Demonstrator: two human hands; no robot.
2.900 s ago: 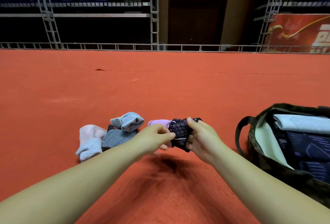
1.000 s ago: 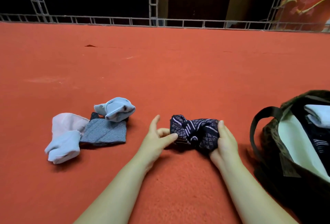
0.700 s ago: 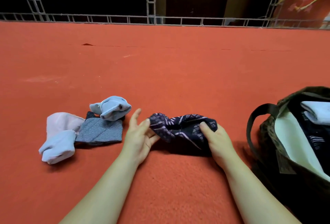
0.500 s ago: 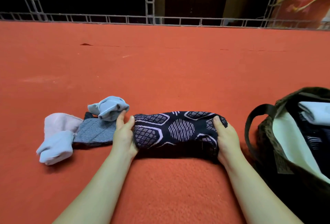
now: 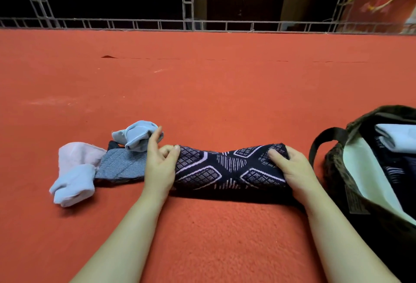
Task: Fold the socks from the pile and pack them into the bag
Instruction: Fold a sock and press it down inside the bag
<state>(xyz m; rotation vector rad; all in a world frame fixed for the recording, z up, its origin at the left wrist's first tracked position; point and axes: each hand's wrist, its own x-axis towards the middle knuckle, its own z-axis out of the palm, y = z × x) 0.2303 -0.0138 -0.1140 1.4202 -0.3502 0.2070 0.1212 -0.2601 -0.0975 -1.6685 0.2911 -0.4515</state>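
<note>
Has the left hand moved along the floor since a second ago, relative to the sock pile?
Yes. The left hand has slid left toward the sock pile, now touching the light blue sock, stretching out the patterned sock.

Red carpeted floor point(image 5: 213, 93) under a patterned dark sock point(image 5: 227, 167), a small sock pile point(image 5: 96, 165) and an open bag point(image 5: 337, 170).

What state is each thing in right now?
patterned sock: stretched flat on carpet, held at both ends
left hand: pinching sock's left end
right hand: gripping sock's right end
sock pile: loose, unfolded
bag: open, folded items inside
</note>
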